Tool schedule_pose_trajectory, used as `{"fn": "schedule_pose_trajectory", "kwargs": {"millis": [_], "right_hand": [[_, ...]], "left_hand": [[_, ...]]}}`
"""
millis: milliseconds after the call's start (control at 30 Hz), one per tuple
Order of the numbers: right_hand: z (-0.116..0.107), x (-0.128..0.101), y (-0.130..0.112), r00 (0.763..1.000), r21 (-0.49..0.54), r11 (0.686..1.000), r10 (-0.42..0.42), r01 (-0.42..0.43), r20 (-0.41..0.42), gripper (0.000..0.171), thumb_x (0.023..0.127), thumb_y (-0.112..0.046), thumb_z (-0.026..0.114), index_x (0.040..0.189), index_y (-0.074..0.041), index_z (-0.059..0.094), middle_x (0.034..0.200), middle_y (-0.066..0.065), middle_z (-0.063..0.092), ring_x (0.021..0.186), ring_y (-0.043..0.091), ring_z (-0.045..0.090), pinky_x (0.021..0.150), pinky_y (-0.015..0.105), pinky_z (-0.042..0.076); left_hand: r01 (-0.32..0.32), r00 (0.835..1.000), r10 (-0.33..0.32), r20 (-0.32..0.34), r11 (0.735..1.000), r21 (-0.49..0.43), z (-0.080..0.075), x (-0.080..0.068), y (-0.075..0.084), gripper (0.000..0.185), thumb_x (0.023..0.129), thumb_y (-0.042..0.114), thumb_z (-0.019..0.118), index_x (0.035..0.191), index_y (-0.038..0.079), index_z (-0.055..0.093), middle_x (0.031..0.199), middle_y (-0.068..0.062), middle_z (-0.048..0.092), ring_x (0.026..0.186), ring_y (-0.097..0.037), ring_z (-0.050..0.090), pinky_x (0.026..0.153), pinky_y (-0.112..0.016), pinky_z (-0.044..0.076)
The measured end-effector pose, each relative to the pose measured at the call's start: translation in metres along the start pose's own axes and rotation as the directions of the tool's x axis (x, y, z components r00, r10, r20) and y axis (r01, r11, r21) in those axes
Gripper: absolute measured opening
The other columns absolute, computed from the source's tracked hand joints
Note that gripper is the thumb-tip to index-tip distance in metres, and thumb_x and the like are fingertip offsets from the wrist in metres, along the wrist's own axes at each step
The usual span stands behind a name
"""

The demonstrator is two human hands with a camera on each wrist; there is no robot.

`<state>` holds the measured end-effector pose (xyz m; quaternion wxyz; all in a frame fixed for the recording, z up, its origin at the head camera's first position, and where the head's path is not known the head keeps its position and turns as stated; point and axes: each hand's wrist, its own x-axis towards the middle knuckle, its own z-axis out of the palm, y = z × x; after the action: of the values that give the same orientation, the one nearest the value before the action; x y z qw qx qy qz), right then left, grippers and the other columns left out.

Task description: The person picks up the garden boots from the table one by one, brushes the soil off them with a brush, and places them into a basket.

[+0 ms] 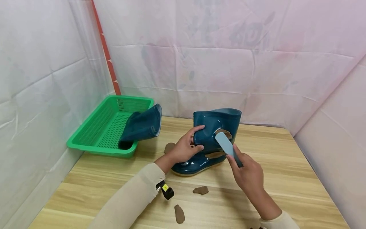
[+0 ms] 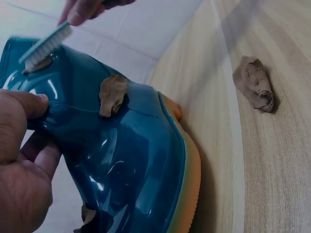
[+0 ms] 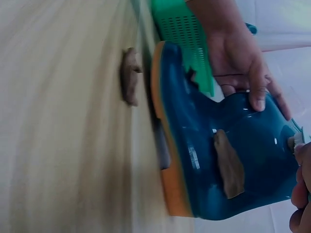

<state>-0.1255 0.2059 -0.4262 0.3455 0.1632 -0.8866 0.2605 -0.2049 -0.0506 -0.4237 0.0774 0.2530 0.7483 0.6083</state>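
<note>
A glossy dark blue rain boot [image 1: 207, 127] stands on the table with its toe toward the left. My left hand [image 1: 183, 149] grips the shaft from its front side, thumb and fingers on opposite faces. In my right hand [image 1: 247, 171] is a light blue brush [image 1: 224, 143], its white bristles [image 2: 48, 46] pressed against a brown, mud-like patch [image 1: 227, 133] on the shaft. A second brown patch [image 2: 112, 94] clings near the ankle, and another [image 3: 191, 74] shows near the toe.
Two loose brown pieces [image 1: 201, 190] [image 1: 179, 213] lie on the wooden table in front of the boot. A green slotted basket [image 1: 100, 150] stands at the left, with another blue boot [image 1: 141, 124] leaning over its rim. White cloth walls [image 1: 211, 70] surround the table's back and sides.
</note>
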Motion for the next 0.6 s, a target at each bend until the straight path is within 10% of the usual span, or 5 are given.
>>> {"fn": "schedule_pose_trajectory", "kwargs": {"millis": [600], "right_hand": [[-0.004,0.006,0.0,0.997,0.027,0.998,-0.057,0.059,-0.057,0.059,0.079,-0.004,0.086,0.134,0.003,0.065,0.083,0.02,0.072,0.063,0.029,0.065,0.047,0.04,0.045]], "left_hand": [[-0.009,1.0,0.009,-0.012,1.0,-0.001,0.0,0.001,-0.001,0.074,0.101,0.008,0.067,0.159,0.038,0.031,0.127,-0.01,0.068,0.112,-0.017,0.067,0.09,-0.037,0.053]]}}
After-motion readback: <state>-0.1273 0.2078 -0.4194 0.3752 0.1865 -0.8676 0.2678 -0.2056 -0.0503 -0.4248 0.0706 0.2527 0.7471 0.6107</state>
